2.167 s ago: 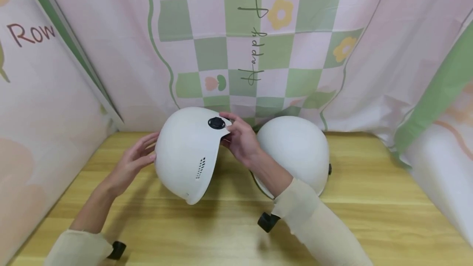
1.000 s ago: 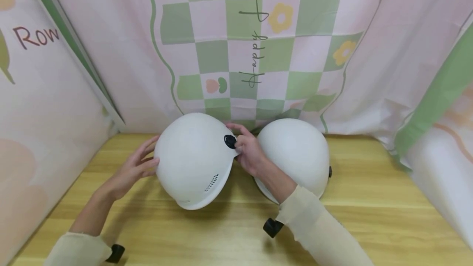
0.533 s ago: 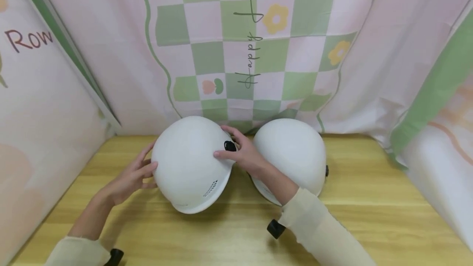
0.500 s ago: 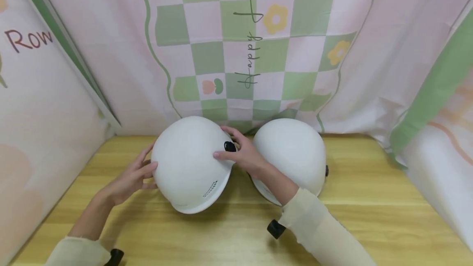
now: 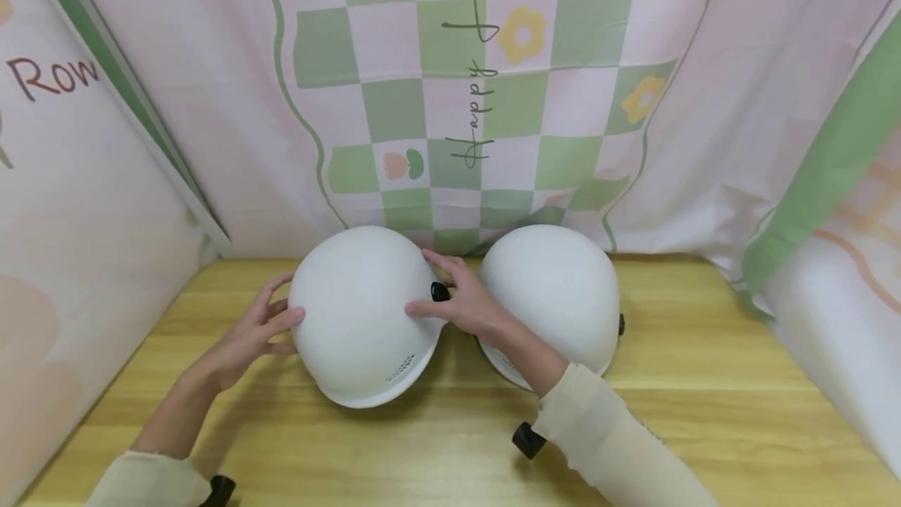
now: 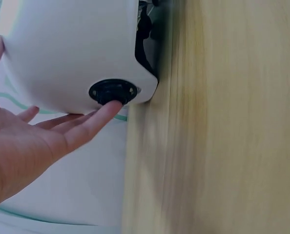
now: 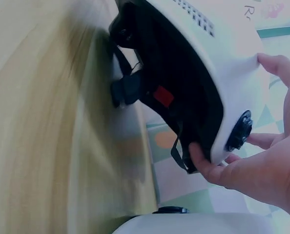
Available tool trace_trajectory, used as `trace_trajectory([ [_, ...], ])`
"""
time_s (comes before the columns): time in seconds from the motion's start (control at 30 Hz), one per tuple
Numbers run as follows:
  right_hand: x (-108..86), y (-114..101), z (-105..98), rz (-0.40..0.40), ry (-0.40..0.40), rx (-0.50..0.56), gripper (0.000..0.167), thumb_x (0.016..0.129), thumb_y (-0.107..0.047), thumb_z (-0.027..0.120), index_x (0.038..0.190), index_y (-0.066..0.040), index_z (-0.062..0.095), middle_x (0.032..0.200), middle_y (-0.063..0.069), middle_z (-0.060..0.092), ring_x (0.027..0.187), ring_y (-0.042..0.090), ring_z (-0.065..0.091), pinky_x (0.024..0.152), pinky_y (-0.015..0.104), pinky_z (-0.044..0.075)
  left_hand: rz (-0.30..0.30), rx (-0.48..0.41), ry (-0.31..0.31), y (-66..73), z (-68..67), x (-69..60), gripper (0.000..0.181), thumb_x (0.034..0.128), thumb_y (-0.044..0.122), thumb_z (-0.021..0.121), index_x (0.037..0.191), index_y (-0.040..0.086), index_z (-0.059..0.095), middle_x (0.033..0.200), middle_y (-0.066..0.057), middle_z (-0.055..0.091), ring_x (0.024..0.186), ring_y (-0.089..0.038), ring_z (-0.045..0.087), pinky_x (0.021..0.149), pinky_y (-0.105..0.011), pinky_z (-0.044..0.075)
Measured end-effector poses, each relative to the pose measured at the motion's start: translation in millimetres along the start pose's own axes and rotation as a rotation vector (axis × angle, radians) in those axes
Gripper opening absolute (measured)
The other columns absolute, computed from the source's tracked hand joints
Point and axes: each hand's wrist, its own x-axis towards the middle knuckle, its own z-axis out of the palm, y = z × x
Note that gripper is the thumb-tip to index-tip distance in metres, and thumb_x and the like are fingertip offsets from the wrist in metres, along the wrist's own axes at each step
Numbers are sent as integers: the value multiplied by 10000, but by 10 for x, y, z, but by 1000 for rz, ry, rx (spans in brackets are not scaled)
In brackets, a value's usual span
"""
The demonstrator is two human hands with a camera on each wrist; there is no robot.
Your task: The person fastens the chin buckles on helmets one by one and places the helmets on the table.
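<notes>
Wood tbl. [image 5: 760, 444] w/ pink & grn. checked cloth [image 5: 507, 100] behind it.

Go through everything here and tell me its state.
Left helmet: dome up, tilted, right side raised
Right helmet: dome up, on table
Strap: hanging under left helmet, fastening unclear
Grip of left hand: touching left helmet
Grip of right hand: holding left helmet's rim

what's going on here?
A person has both hands on a white helmet above a wood table. The right hand grips its rim near a black knob; the left hand supports the opposite side, fingers fairly straight. The helmet is tilted, with that right-hand side seemingly raised, since its open underside shows in the right wrist view. The other helmet, also white, sits dome up to the right, held by neither hand.
</notes>
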Motion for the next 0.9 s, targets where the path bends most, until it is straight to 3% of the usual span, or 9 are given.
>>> trace_trajectory([
  [0.33,3,110,45,-11,-23,-14,996,827,-306,886,1642,-226,319,1675,79,312,1489,382,351,1156,617,356,18,82,91,8,52,57,758,1065,255,588,1660,156,129,1615,-359,232,1353,-550,450,967,-470,516],
  [0.67,-1,172,148,-9,-1,19,1051,787,-219,923,1642,-182,313,1656,75,356,1438,396,418,1135,581,402,11,138,122,23,30,74,746,1042,248,637,1642,142,206,1627,-316,247,1358,-558,451,1038,-587,455],
  [0.9,50,240,179,42,29,104,999,814,-165,900,1636,-208,334,1577,174,423,1374,422,488,1047,544,498,38,138,140,-10,6,133,729,1032,223,658,1633,114,260,1627,-282,285,1366,-558,453,1030,-559,466],
])
